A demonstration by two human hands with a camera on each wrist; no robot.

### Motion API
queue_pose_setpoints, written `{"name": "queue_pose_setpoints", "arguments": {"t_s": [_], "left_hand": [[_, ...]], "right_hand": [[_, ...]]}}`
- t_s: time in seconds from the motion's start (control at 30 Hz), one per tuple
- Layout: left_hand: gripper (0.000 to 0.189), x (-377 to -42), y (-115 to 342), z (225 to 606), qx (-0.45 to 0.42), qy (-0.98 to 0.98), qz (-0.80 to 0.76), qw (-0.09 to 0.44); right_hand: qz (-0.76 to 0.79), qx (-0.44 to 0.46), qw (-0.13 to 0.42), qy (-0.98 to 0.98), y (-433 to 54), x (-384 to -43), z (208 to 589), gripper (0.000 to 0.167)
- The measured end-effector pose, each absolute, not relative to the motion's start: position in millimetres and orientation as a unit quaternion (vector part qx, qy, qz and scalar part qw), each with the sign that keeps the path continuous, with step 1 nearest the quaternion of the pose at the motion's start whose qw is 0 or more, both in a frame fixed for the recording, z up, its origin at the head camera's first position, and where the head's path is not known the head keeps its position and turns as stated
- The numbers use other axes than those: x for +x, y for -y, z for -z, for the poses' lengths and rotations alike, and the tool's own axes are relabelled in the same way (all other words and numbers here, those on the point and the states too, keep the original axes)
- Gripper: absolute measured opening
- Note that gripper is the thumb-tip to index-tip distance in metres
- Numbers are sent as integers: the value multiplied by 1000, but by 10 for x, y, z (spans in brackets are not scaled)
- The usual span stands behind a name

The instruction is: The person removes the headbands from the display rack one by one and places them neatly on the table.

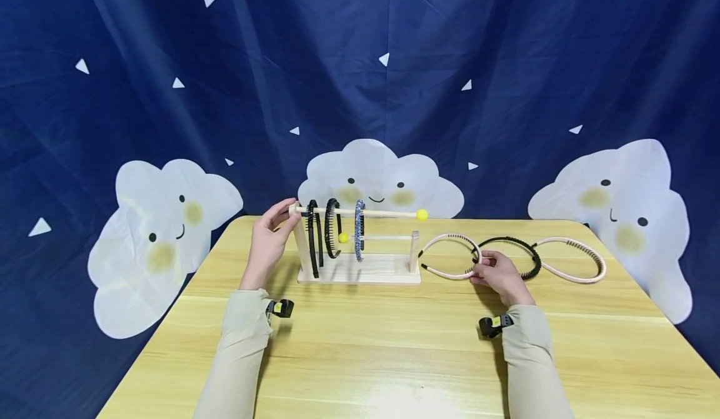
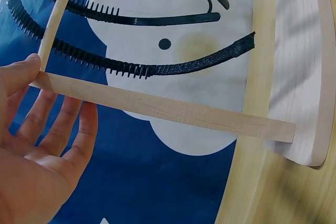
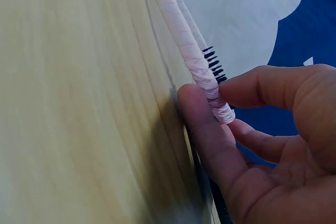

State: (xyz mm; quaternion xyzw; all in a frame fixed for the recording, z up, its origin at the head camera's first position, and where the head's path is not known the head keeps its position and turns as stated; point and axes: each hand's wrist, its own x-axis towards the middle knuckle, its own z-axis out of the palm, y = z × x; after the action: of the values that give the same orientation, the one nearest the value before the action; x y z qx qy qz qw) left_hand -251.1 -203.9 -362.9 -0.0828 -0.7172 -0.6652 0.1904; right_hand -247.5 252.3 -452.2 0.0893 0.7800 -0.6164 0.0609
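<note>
My left hand (image 1: 269,241) grips the top of the left post of a wooden headband stand (image 1: 388,271), thumb on one side and fingers on the other. On the stand's upper rod hang a plain-looking black headband (image 1: 313,237), a toothed black headband (image 1: 329,228) and a glittery blue headband (image 1: 358,231). To the right of the stand, my right hand (image 1: 502,276) pinches a pale pink headband (image 3: 184,40) between thumb and fingers, by its curved, toothed part. Its black-tipped ends point toward the stand.
A braided black headband (image 1: 537,261) lies beside my right hand, partly covered by it. Farther right lies another pink headband (image 1: 600,267). Yellow balls cap the upper rod (image 1: 422,215) and the lower rod (image 1: 344,237). A blue curtain (image 1: 360,94) hangs behind the wooden table (image 1: 360,344).
</note>
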Motion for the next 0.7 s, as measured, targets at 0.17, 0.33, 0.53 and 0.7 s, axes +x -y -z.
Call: {"name": "queue_pose_setpoints", "arguments": {"t_s": [0.17, 0.33, 0.53, 0.7], "left_hand": [[39, -2633, 2099, 3762, -84, 717, 664, 194], [38, -2688, 2120, 3832, -86, 715, 663, 203], [38, -2674, 2108, 3830, -84, 716, 662, 207], [38, -2678, 2115, 3827, -80, 711, 669, 203]], "right_hand": [[608, 85, 54, -788, -2528, -2480, 4543, 62], [595, 81, 47, -798, -2525, -2468, 4541, 56], [563, 80, 43, -822, -2522, -2430, 4480, 52], [516, 66, 52, -853, -2571, -2383, 4366, 51]]}}
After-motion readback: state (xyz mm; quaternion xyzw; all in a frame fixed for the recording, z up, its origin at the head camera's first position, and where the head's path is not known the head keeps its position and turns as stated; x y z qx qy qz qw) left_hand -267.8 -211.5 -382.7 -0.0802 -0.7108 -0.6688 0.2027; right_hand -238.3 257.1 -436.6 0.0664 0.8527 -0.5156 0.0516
